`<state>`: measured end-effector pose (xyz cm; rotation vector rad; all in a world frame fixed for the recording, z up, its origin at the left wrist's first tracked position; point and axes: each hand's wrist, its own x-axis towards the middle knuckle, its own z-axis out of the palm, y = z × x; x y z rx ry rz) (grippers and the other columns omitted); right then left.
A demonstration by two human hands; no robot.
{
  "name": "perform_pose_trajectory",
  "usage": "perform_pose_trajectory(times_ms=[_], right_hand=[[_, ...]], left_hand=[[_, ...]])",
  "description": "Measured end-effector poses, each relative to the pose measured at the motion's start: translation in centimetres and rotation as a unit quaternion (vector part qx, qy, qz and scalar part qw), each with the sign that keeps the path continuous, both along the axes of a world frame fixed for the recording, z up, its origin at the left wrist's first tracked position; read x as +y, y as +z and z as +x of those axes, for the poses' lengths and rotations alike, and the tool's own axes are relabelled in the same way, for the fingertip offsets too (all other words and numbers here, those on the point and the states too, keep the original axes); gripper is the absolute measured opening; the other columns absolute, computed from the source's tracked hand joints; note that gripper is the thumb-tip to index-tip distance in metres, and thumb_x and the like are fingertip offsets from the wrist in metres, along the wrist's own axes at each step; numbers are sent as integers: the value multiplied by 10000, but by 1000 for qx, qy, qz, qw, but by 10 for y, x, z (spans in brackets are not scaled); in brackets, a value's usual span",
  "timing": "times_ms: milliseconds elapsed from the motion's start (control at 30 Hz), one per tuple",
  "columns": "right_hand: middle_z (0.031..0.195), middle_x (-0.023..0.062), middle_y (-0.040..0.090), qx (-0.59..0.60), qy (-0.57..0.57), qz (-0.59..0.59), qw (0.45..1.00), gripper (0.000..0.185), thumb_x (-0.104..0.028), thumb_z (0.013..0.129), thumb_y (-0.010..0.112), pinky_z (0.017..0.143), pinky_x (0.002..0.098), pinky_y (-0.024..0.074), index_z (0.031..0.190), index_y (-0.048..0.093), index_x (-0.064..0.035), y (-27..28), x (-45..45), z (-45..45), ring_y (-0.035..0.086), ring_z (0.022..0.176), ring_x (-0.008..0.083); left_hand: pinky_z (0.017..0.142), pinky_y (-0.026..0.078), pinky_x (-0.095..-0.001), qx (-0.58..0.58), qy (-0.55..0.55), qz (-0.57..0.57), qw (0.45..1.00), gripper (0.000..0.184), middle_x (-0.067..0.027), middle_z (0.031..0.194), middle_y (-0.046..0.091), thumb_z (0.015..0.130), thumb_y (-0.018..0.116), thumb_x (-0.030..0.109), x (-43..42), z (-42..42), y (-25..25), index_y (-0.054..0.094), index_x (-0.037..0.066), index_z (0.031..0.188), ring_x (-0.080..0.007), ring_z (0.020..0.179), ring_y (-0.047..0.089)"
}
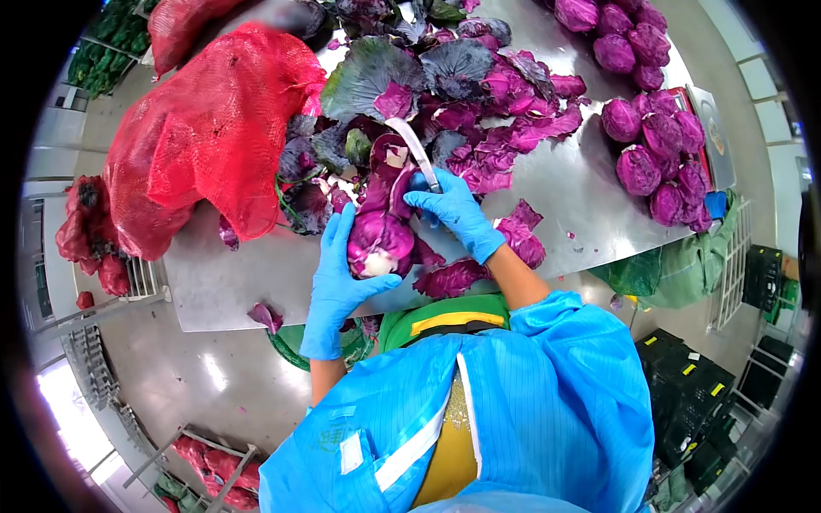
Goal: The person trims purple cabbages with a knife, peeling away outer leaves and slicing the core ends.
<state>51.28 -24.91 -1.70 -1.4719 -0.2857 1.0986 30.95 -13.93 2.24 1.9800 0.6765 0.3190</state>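
both hands are busy: the left (334,286) cups a purple cabbage (381,243) over the bench (560,249), fingers spread; the right (457,212) pinches a curved knife (413,145). if the cabbage rolls, the blade could slip and nick a glove.

A pale grey concrete floor (222,369), shiny with reflected light, runs all round the metal table (590,214). White wall panels (774,115) stand off to the far right. Over on the near right I see stacked black crates (684,376) beside metal racking (731,265); bright light (73,410) glares in on the near left.
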Motion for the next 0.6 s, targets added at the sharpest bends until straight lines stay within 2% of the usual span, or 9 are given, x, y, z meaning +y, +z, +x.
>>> perform_pose_trajectory(times_ms=[67,100,167,267,367,433,500,567,600], right_hand=[[703,-24,590,79,-13,39,996,256,-152,788,772,462,209,435,980,621,-76,9,4,-14,504,531,47],[713,-1,592,75,-26,48,996,256,-103,802,756,462,228,444,1007,615,-44,12,7,-24,526,516,85],[699,0,580,28,-35,52,998,277,-98,794,759,477,237,454,1019,607,-46,23,12,-32,530,515,92],[666,8,566,138,98,79,982,254,-112,782,774,476,250,463,957,602,-47,18,13,-24,539,500,107],[643,-5,556,123,49,70,989,261,-136,773,790,434,249,420,947,613,-54,10,19,-30,519,481,87],[631,-7,562,6,12,39,999,213,-168,784,783,450,272,439,864,620,-55,1,25,-20,545,508,91],[754,62,606,-166,-133,3,977,261,-155,796,753,545,319,492,987,632,-24,-17,29,14,603,617,158],[937,139,606,-508,-92,-12,857,425,-178,802,736,672,368,517,1167,597,-11,-12,16,43,626,803,259],[1065,194,571,-556,-44,-72,827,558,-218,820,720,770,414,511,1302,519,-20,10,9,36,598,936,337]], left_hand=[[1066,368,-424,58,111,-63,990,1075,-204,1415,402,584,886,407,-7,-2,-1,356,11,1432,-334,1290,440],[1040,395,-414,93,169,-29,981,1022,-198,1378,424,603,882,389,-15,6,4,387,17,1417,-328,1268,451],[1021,415,-404,49,185,96,977,955,-192,1333,444,619,877,363,-12,1,-15,428,25,1391,-324,1227,470],[1028,409,-396,23,121,70,990,893,-185,1298,454,631,873,335,-13,-10,-10,464,29,1364,-316,1204,474],[1036,405,-406,4,101,94,990,917,-176,1283,457,626,877,328,-13,-13,-9,436,28,1373,-313,1201,474],[1030,415,-401,6,141,96,985,914,-161,1288,466,622,887,298,-16,-14,-16,431,27,1366,-294,1188,489],[1027,421,-391,-29,182,8,983,910,-147,1290,475,616,897,263,-19,-16,-18,426,23,1357,-273,1174,503],[1027,424,-375,-103,223,-168,955,905,-135,1288,483,609,907,223,-23,-19,-18,423,18,1346,-251,1159,516],[1026,425,-363,-98,251,-180,946,920,-132,1288,486,600,912,181,-24,-19,-18,404,6,1348,-228,1145,526]])
